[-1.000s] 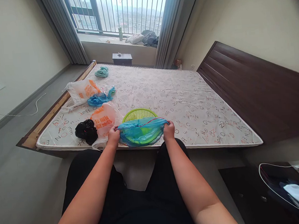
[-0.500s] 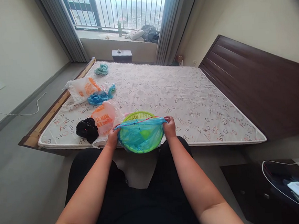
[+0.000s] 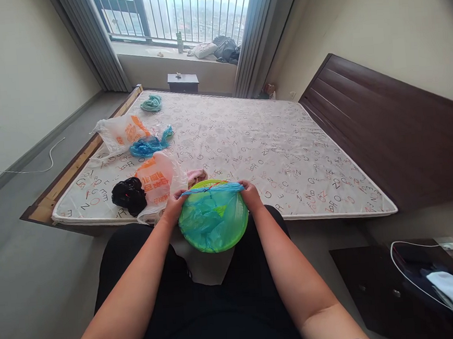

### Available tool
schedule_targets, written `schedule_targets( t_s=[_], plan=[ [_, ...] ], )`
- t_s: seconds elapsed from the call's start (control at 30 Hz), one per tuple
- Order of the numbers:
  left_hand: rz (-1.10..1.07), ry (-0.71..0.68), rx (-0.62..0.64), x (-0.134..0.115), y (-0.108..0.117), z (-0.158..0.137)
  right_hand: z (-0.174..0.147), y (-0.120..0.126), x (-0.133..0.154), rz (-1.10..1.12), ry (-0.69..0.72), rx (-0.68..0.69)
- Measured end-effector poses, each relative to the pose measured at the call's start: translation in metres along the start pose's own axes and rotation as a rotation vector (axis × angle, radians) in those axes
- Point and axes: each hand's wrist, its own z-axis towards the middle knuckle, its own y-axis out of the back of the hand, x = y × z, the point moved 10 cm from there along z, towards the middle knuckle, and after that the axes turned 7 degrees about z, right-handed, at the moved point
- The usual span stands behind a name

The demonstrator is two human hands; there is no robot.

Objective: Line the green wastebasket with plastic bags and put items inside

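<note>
Head view: left hand [image 3: 173, 207] and right hand [image 3: 251, 195] both gripping the bag [image 3: 210, 220] by its bunched edge, spread wide, likely for tautness across the basket [image 3: 243, 221]!

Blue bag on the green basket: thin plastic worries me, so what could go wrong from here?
The blue bag is stretched between the left hand and right hand, so it might tear at the grips. The green basket appears to reach past the near edge of the mattress, so it could drop if a hand slips.
</note>
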Motion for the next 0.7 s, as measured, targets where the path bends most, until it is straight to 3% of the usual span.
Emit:
schedule_targets(
  t_s=[0.2,0.37,0.57,0.7],
  plan=[
    [0.049,0.081,0.218,0.015,-0.018,0.000,0.002,-0.011,-0.014,0.125,-0.118,0.065],
    [-0.003,0.289,0.354,0.040,-0.039,-0.013,0.010,-0.008,-0.038,0.219,-0.237,0.058],
    [0.063,0.198,0.205,0.030,-0.031,-0.010,0.014,-0.008,-0.048,0.144,-0.245,0.083],
    [0.104,0.182,0.200,0.028,-0.030,-0.009,0.007,-0.018,-0.048,0.105,-0.276,0.151]
  ],
)
